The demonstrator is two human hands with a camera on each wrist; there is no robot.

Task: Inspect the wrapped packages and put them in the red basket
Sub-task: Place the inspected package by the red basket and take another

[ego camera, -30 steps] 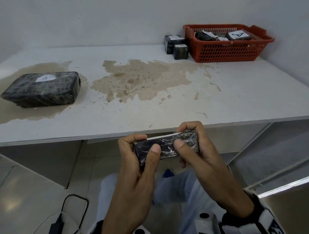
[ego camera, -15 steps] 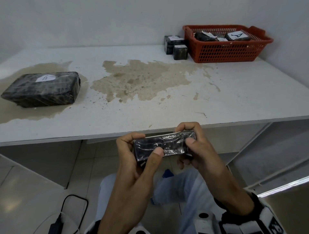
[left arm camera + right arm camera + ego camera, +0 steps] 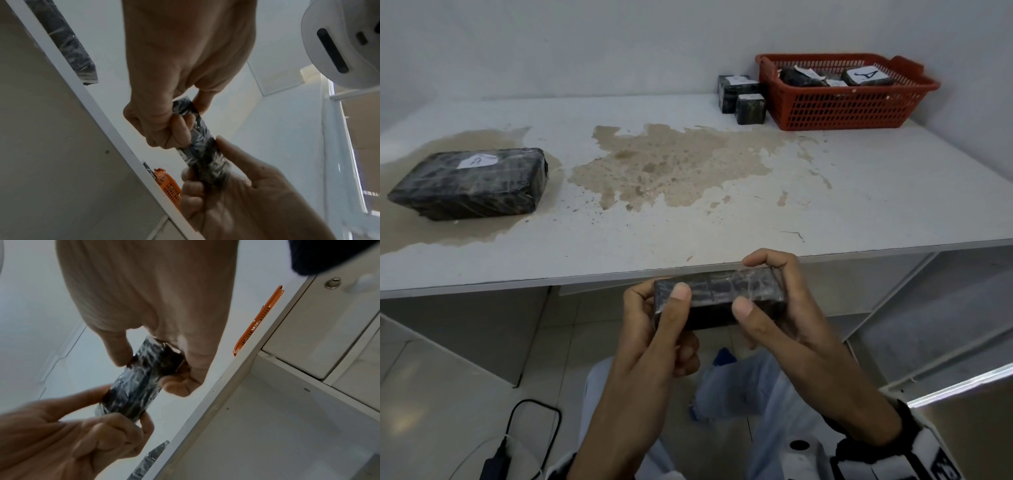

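A small dark package wrapped in clear film is held level just below the table's front edge. My left hand grips its left end, thumb on the near top edge. My right hand grips the right end, thumb on the near face and forefinger over the top. In the left wrist view the package runs between both hands; the right wrist view shows the package the same way. The red basket stands at the table's far right with several labelled packages inside.
A large wrapped package with a white label lies at the table's left on a brown stain. Two small wrapped packages stand just left of the basket. A white wall runs behind the table. A black cable lies on the floor.
Both hands have rolled the small package about its long axis; the white edge that showed on top has turned out of sight. The hands have stayed in front of the table edge.
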